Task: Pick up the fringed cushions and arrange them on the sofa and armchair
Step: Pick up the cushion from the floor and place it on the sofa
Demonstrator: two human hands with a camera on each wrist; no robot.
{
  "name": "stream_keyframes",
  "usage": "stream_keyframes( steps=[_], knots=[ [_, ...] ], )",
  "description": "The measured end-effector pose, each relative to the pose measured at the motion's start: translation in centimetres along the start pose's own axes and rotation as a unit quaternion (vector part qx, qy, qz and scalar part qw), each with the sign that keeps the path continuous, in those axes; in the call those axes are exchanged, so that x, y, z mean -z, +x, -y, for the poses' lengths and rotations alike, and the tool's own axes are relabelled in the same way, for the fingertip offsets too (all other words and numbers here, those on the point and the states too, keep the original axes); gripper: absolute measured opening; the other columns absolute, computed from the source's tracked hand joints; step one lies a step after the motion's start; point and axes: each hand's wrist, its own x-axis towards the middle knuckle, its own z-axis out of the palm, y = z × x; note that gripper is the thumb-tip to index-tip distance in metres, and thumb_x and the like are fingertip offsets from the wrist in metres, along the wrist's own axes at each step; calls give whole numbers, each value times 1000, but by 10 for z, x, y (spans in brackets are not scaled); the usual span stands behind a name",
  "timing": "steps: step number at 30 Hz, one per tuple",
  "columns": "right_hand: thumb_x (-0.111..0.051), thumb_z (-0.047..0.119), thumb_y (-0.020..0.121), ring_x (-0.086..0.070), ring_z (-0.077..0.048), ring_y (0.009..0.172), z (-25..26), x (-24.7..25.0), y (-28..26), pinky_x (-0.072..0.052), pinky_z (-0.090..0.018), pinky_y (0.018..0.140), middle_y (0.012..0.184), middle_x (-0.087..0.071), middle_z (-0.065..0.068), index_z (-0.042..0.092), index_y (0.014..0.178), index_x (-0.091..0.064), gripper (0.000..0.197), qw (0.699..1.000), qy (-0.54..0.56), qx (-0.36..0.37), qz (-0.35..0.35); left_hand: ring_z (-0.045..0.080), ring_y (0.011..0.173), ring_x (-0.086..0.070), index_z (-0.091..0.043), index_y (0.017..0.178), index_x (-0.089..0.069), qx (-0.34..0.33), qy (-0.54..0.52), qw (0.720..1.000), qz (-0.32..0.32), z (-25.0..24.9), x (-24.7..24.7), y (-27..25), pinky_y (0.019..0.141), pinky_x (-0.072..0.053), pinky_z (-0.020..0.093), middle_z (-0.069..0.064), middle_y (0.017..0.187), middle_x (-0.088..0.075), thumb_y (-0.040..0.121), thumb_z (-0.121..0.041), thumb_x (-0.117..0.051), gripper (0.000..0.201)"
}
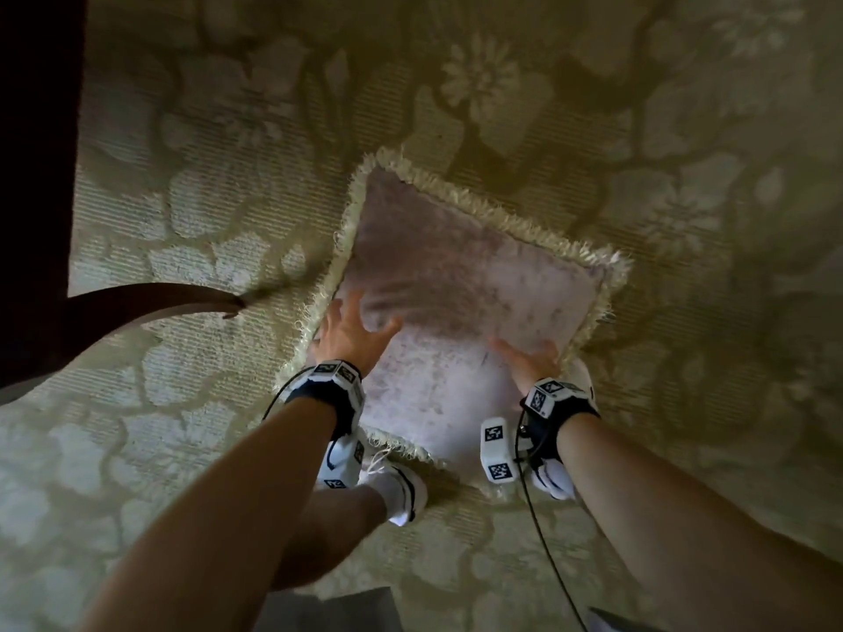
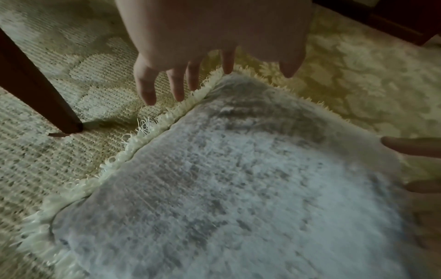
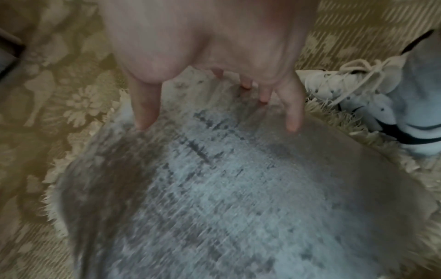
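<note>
A pale pink-grey cushion with a cream fringe lies flat on the floral carpet, one corner pointing away from me. My left hand is spread over its left edge, fingers straight and holding nothing. In the left wrist view this hand hovers above the fringe of the cushion. My right hand reaches over the cushion's near right side with straight fingers. Seen from the right wrist, its fingertips are at the surface of the cushion; whether they touch it is unclear.
A dark curved wooden furniture leg stands on the carpet just left of the cushion, also seen as a leg in the left wrist view. My white shoes stand at the cushion's near edge, one shoe against the fringe.
</note>
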Motion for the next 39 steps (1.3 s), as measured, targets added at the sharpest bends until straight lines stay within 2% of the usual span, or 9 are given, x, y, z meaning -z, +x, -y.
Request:
stream_keyframes(
  steps=[4,8,13,21,25,30,34,36,39],
  knots=[
    [-73,70,68,-35,-41,137,-6,0,28,-38,-55,106,159,-22,-13,29,155,-2,119,998,-54,-1,-22,34,140,-32,-36,150,-17,-15,14,1000,-7,5,-17,36,110,-29,57,9,156,-27,77,-74,-55,91],
    [-81,72,51,-32,-41,139,-2,1,55,-35,-58,108,160,-19,-12,28,155,6,143,997,-66,-10,-44,35,139,-31,-36,151,-13,-16,26,999,-18,8,-31,58,108,-30,59,12,154,-27,78,-70,-60,93],
    [-88,70,31,-21,-38,146,0,3,80,-27,-61,112,163,-9,-10,24,153,18,169,997,-43,-15,-54,39,141,-24,-33,152,-1,31,-1,999,-13,8,-41,80,109,-27,61,15,157,-19,62,-74,-71,121],
    [-93,60,35,-26,-38,144,-3,33,106,-28,-61,112,161,-17,-12,26,153,18,166,997,-30,16,-65,41,147,-3,-35,152,14,35,29,999,-5,5,-32,98,113,-16,66,17,161,7,49,-72,-81,144],
    [-92,56,50,-20,-34,147,-8,28,107,-24,-58,115,163,-10,-8,21,154,15,154,1000,-6,9,-24,42,144,-21,-39,148,17,32,-25,999,34,12,-34,102,112,-24,63,18,159,-13,42,-80,-78,148],
    [-80,85,31,-29,-22,144,-48,15,181,-28,-56,112,161,-23,9,40,155,-8,150,996,-29,26,84,44,130,-43,-42,149,6,33,-68,996,42,12,-34,87,104,-39,58,21,149,-36,42,-81,-75,140],
    [-81,83,34,-43,-23,135,-25,10,96,-34,-48,112,151,-41,6,29,151,-33,137,996,-7,59,63,45,127,-44,-37,151,2,19,-22,999,35,3,-34,62,102,-41,58,25,144,-40,38,-95,-60,142],
    [-81,83,31,-44,-24,134,-23,12,78,-33,-49,113,150,-44,4,26,152,-32,142,994,10,78,71,44,128,-43,-33,152,1,24,-8,999,22,-2,-29,46,103,-38,60,26,144,-39,36,-98,-54,144],
    [-84,80,33,-43,-21,136,-21,17,66,-33,-47,114,148,-47,6,23,155,-23,148,992,35,109,52,43,134,-38,-26,153,1,37,11,999,1,-8,-18,20,110,-25,61,26,149,-33,53,-90,-59,133]
  ],
)
